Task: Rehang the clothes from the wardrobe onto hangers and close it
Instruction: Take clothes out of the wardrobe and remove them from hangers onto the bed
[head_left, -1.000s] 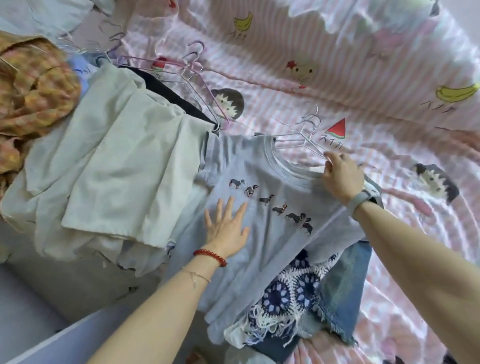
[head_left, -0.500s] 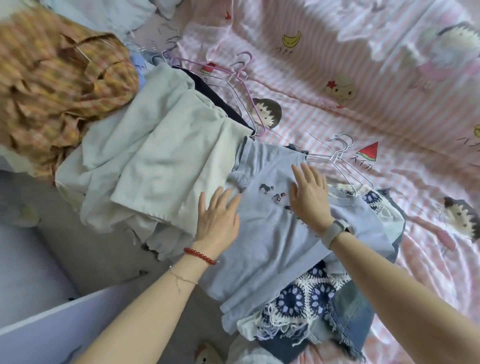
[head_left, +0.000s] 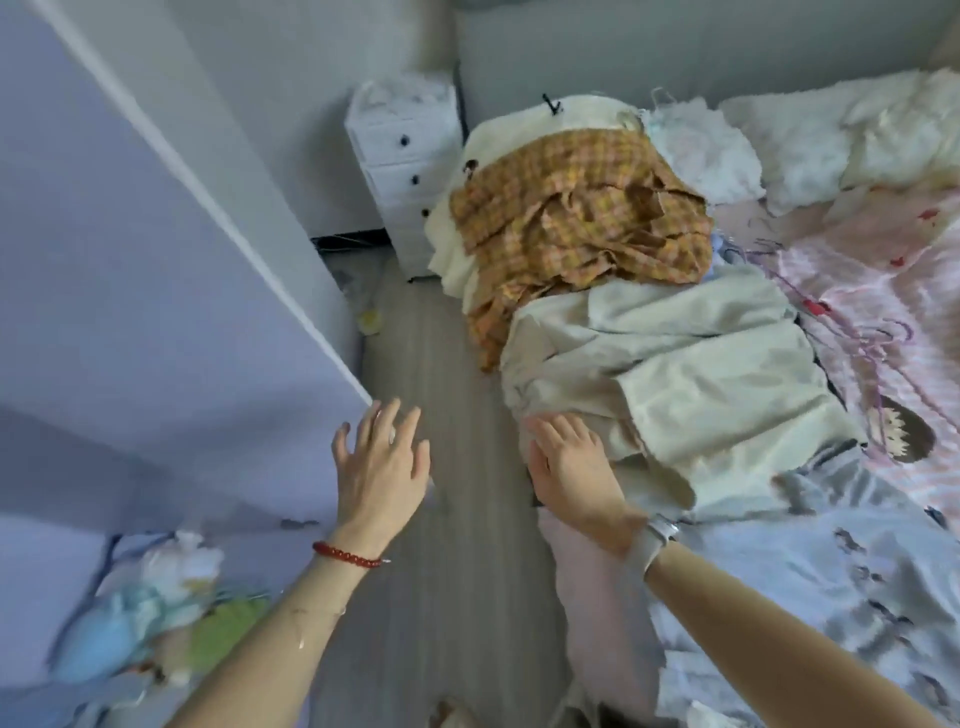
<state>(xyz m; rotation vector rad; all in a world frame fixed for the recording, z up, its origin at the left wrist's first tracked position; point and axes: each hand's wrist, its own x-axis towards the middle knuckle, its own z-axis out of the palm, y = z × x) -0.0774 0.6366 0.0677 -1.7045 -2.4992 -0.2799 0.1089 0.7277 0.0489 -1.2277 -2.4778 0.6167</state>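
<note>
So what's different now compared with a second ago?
Both hands have left the grey T-shirt: the left hand now reaches, fingers spread, toward the wardrobe door, and the right hand sits at the bed's edge by the beige garment. The clothes pile stays put, plaid shirt on top.

Both forearms are bare, with no sleeve visible up to the lower edge of the frame. The left hand (head_left: 382, 470), in the lower middle of the frame, has a bracelet of small round red beads (head_left: 347, 555) around the wrist. A little lower on the same forearm there is a very thin chain (head_left: 314, 613) with a small pale drop hanging from it. The right hand (head_left: 574, 470), right of centre, has a watch (head_left: 660, 532) on the wrist with a pale grey band and a light case. I cannot tell if there are rings.
</note>
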